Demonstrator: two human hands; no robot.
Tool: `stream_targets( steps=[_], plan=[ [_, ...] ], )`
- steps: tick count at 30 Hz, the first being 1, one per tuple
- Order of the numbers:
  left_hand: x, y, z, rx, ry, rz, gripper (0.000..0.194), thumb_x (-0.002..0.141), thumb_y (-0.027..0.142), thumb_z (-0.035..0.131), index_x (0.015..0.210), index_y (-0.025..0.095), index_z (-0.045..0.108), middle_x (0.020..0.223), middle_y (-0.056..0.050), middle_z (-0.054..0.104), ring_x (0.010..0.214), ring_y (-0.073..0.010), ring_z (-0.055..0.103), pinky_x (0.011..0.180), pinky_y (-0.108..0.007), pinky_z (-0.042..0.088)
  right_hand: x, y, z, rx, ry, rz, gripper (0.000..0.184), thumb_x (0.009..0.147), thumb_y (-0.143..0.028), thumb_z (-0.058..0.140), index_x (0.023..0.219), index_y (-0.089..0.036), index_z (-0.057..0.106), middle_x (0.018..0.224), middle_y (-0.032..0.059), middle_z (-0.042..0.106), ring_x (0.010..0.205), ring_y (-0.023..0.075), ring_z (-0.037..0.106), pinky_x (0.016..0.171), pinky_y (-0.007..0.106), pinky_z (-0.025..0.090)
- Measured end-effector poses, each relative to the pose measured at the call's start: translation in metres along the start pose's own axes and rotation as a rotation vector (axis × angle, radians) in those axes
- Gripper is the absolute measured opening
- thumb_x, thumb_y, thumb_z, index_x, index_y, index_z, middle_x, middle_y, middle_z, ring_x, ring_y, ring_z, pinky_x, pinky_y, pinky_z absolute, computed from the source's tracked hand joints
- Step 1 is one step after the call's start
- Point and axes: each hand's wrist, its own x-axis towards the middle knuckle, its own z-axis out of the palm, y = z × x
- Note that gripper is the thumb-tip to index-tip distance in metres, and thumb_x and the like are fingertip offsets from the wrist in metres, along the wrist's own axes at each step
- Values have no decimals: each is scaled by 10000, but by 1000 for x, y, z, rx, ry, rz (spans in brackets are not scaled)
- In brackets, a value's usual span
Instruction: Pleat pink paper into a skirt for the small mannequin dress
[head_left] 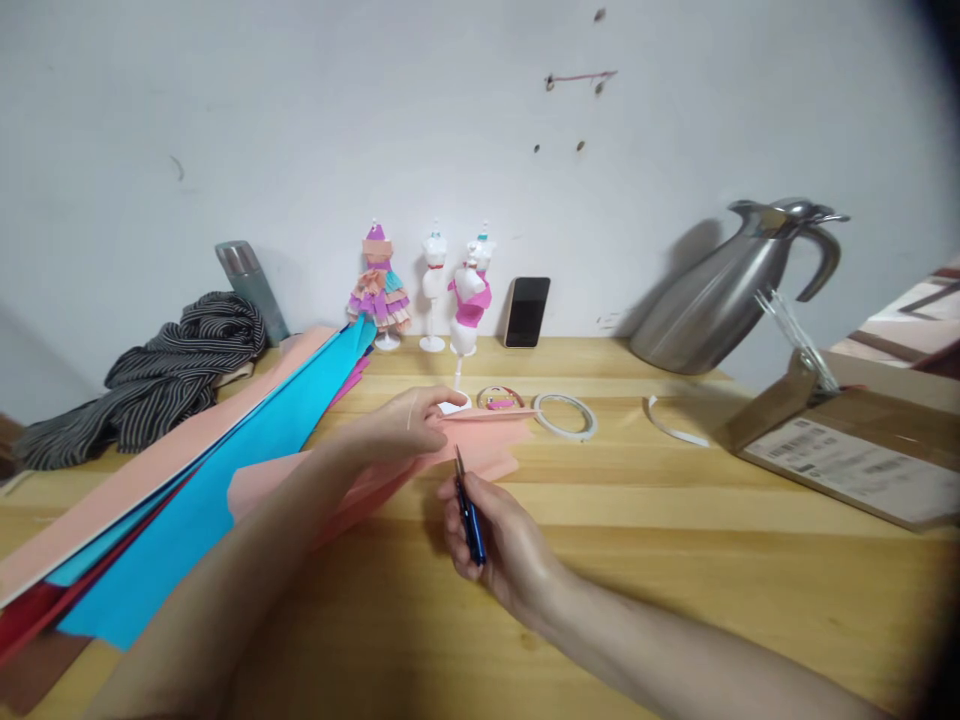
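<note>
My left hand (pixel 401 420) pinches the upper edge of a sheet of salmon-pink crepe paper (pixel 484 445) near the middle of the wooden table. The rest of this sheet trails left beneath my left forearm. Just below the pinched edge, my right hand (pixel 510 535) is closed around small blue-handled scissors (pixel 470 515), their tip pointing up at the paper. The blades look closed or nearly so. Beyond my hands stand small white dress forms: one (pixel 379 285) wears a ruffled paper dress, another (pixel 470 290) is wrapped in magenta, and a third (pixel 433 285) is mostly bare.
Long folded crepe sheets, with turquoise (pixel 187 545) among them, cover the left side by a striped cloth (pixel 187 360) and a bottle (pixel 255 290). A tape roll (pixel 566 416), paper strip (pixel 675 430) and phone (pixel 527 312) lie beyond. A steel jug (pixel 720 290) and cardboard box (pixel 855 470) stand right.
</note>
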Motion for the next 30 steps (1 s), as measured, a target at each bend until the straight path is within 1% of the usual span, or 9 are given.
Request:
stream_targets(
  steps=[3, 6, 10, 12, 16, 20, 25, 30],
  plan=[
    [1, 0, 1, 60, -45, 25, 677, 544, 110, 536, 1217, 148, 593, 665, 29, 529, 591, -127, 472, 528, -237, 338, 1, 2, -1, -6, -1, -14, 417, 671, -543, 710, 787, -163, 582, 533, -41, 535, 375, 74, 433, 349, 198, 209],
    [1, 1, 3, 79, -44, 35, 674, 545, 100, 520, 1214, 127, 593, 659, 28, 518, 593, -128, 475, 525, -238, 343, 2, 2, -2, -9, 10, -19, 420, 664, -543, 719, 775, -163, 577, 526, -40, 535, 371, 75, 436, 348, 197, 209],
    [0, -1, 9, 88, -33, 37, 658, 555, 102, 524, 1207, 140, 603, 610, 44, 476, 563, -126, 464, 519, -247, 334, 2, 1, -1, -10, 6, -30, 417, 667, -539, 720, 776, -161, 582, 527, -39, 536, 372, 75, 439, 343, 196, 209],
    [0, -2, 10, 73, -38, 23, 679, 558, 111, 520, 1233, 137, 583, 613, 48, 469, 554, -119, 454, 513, -246, 322, 2, 0, -1, -19, 11, -33, 411, 674, -535, 714, 781, -158, 589, 530, -38, 538, 373, 75, 440, 340, 196, 213],
    [1, -4, 8, 65, -71, 16, 704, 573, 134, 518, 1277, 123, 540, 622, 55, 455, 533, -108, 427, 497, -244, 297, 3, -2, -1, -48, 22, -51, 418, 669, -542, 706, 774, -151, 604, 515, -45, 522, 350, 66, 416, 324, 192, 193],
    [1, -3, 4, 149, -56, 48, 680, 580, 130, 521, 1258, 127, 562, 600, 59, 434, 529, -110, 408, 497, -249, 294, 4, -3, -3, -71, 14, -77, 416, 672, -534, 710, 789, -147, 612, 503, -54, 506, 326, 49, 373, 317, 186, 155],
    [0, -4, 6, 203, -13, 60, 665, 588, 127, 523, 1251, 125, 576, 623, 40, 465, 568, -124, 444, 515, -248, 322, 4, -1, -3, -70, 35, -53, 465, 627, -558, 735, 801, -148, 607, 505, -58, 502, 334, 43, 368, 323, 175, 144],
    [3, -8, 8, 232, -18, 39, 693, 568, 123, 539, 1260, 128, 574, 710, 6, 560, 648, -159, 513, 586, -263, 391, 1, 0, -1, -74, 52, -31, 515, 581, -573, 762, 817, -143, 606, 509, -60, 500, 345, 40, 368, 332, 169, 137]
  ],
)
